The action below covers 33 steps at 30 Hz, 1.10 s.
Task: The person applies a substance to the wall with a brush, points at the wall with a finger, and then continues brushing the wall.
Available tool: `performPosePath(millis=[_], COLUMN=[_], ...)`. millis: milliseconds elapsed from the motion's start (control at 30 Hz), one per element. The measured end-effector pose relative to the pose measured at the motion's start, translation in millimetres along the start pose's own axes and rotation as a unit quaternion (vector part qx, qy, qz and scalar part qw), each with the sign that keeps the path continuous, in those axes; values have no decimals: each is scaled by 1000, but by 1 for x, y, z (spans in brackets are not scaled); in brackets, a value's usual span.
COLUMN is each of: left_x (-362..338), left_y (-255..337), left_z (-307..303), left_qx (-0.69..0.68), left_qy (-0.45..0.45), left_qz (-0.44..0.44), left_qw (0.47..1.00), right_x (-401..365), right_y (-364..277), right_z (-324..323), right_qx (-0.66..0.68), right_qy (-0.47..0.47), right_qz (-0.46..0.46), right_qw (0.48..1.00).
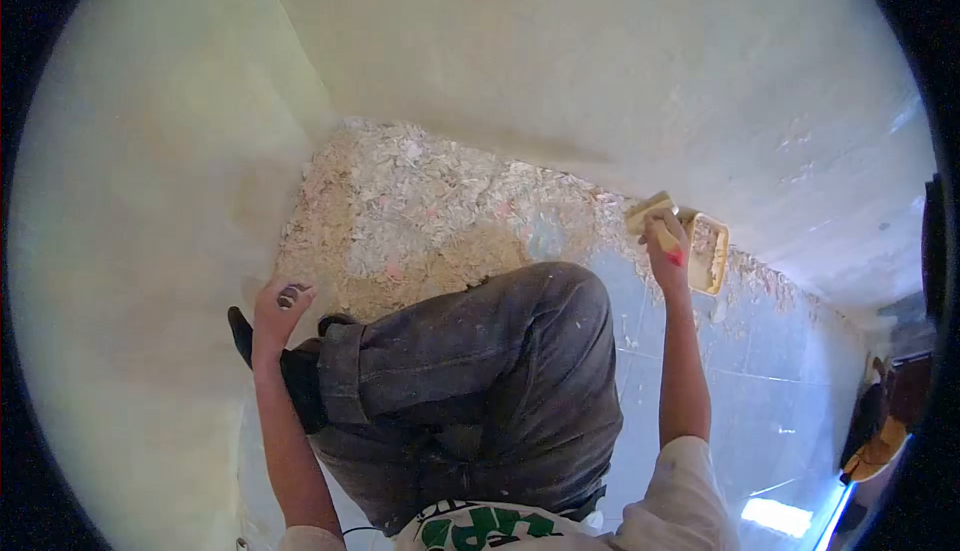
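My right hand is closed around a wide flat paintbrush with a pale head and a red mark at the lower end of its handle. Just right of it, a yellow-rimmed plastic tray stands on the floor by the wall, with some pale bits inside. My left hand is near the left wall, beside my foot, its fingers curled together. Something small and dark shows between those fingers, too small to name. Pale flakes resembling shavings or torn paper cover the floor in the corner.
Two plain walls meet in the corner ahead. My bent leg in grey trousers lies between my hands. Loose flakes are scattered over blue-grey floor tiles at right. Dark and orange things sit at the far right edge.
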<state>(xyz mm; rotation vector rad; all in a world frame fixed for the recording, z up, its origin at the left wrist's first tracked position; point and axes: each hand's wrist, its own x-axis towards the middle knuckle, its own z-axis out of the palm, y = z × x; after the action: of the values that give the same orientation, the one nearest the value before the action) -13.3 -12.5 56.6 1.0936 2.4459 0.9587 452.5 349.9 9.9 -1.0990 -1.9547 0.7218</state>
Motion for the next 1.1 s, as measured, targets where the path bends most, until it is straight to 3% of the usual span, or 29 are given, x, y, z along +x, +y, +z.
performPosePath(millis=[33,67,100,133,167,233,300,367,400,500,567,633,667,733,767,833,900,967,1100], left_x=[2,4,4,3,2,-2,-5,-7,-9,-14,-21,-22,-23,-25,-25,-24,-23,-23,-22], left_y=[-4,-8,-14,-19,-24,-16,-13,-16,-18,-14,-5,-7,-11,-13,-12,-15,-23,-22,-14], left_z=[0,-1,0,0,0,-3,-3,0,-1,3,3,2,3,5,4,6,8,7,8], left_qx=[-11,-21,-23,-6,10,4,-2,-15,-19,44,37,39,48,56,86,117,139,156,171], left_qy=[-10,-19,-19,-14,-8,-9,-11,17,16,11,47,20,34,43,39,33,31,23,8], left_qz=[0,0,4,11,19,20,20,76,78,109,54,60,74,88,94,97,124,132,152], left_qw=[1000,1000,1000,1000,1000,1000,1000,997,997,993,997,997,996,994,991,988,982,979,973], right_x=[-7,-14,-19,-23,-33,-53,-64,-81,-83,-94,-97,-94,-93,-93,-95,-94,-86,-80,-52], right_y=[-14,-32,-49,-62,-60,-55,-51,-29,-47,-36,-31,-43,-34,3,19,40,49,50,60], right_z=[-9,-15,-20,-24,-28,-34,-32,-28,-32,-42,-61,-78,-85,-105,-115,-130,-138,-148,-155], right_qx=[-4,234,455,544,545,712,718,742,740,698,711,607,603,438,435,348,328,258,165], right_qy=[3,27,49,77,78,28,49,34,70,148,146,290,293,330,333,300,308,240,163], right_qz=[0,150,285,347,344,321,318,302,350,327,298,365,365,355,356,339,357,368,401], right_qw=[1000,960,842,760,761,624,617,597,570,620,620,644,646,757,757,821,818,860,886])
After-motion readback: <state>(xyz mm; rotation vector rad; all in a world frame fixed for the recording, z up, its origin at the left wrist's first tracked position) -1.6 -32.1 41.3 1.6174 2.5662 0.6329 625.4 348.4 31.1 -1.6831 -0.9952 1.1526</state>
